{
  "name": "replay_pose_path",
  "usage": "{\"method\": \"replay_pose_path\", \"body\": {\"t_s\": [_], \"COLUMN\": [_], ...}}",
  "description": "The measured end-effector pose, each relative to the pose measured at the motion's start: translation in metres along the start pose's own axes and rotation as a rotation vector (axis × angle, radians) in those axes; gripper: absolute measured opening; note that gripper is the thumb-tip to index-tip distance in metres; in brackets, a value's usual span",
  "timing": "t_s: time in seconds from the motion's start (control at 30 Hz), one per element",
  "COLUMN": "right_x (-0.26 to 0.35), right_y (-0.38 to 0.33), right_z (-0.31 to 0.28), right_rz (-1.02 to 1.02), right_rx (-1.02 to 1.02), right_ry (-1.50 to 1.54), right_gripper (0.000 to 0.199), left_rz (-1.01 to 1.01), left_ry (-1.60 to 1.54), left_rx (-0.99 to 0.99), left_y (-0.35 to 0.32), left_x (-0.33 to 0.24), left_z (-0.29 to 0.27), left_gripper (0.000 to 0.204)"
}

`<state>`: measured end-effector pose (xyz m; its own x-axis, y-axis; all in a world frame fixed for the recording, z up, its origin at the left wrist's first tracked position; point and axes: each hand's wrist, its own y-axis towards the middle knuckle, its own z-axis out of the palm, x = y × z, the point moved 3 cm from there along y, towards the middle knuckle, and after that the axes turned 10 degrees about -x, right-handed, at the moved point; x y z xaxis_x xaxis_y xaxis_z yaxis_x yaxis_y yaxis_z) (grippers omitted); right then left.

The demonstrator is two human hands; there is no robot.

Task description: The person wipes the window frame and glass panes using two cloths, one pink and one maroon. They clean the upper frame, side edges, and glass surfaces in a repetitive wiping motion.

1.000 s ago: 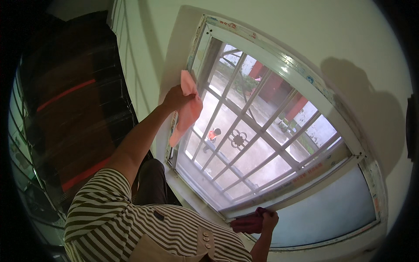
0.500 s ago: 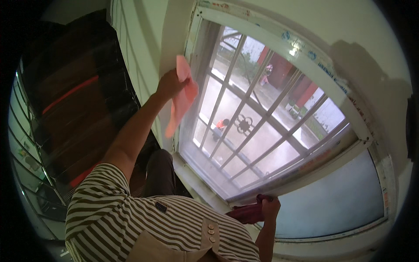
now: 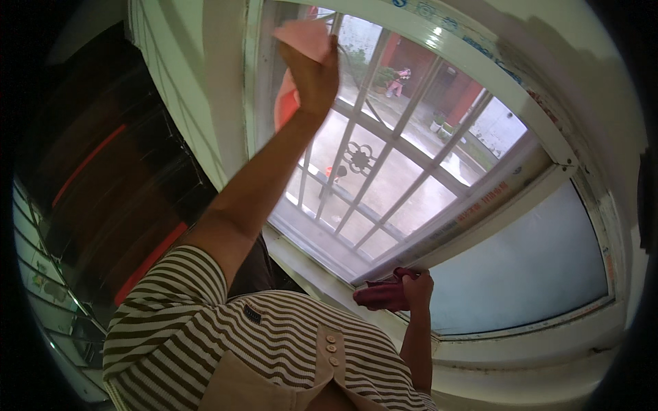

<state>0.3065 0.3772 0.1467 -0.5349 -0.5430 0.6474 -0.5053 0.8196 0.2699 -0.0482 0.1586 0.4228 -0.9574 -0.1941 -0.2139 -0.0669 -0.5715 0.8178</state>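
We see the left hand (image 3: pixel 314 72) raised high, fingers closed over a pink cloth (image 3: pixel 301 41) pressed against the window pane (image 3: pixel 404 185) near the upper left of the white frame (image 3: pixel 473 51). The cloth lies flat under the palm, one part hanging below the wrist. The right hand (image 3: pixel 417 289) is low at the sill (image 3: pixel 322 277), gripping a bunched dark red cloth (image 3: pixel 380 294), well apart from the pink one.

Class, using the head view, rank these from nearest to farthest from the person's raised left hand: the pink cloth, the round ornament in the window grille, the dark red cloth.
From the left hand:
1. Pink cloth, held in that hand, top.
2. Round ornament, lower right, on the grille.
3. Dark red cloth, in the right hand, near the sill.
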Motion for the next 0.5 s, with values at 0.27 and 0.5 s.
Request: {"method": "replay_pose_path", "body": {"t_s": [0.27, 0.5], "right_x": [0.008, 0.0], "right_y": [-0.002, -0.001], "right_z": [-0.001, 0.007], "right_rz": [0.01, 0.004], "right_rx": [-0.022, -0.05], "right_ry": [-0.047, -0.071], "right_gripper": [0.037, 0.033], "left_rz": [0.009, 0.216], "left_ry": [-0.48, -0.807], "left_rx": [0.43, 0.588], "left_y": [-0.101, -0.133], "left_x": [-0.165, -0.239], "left_z": [0.05, 0.047], "left_gripper": [0.045, 0.061]}}
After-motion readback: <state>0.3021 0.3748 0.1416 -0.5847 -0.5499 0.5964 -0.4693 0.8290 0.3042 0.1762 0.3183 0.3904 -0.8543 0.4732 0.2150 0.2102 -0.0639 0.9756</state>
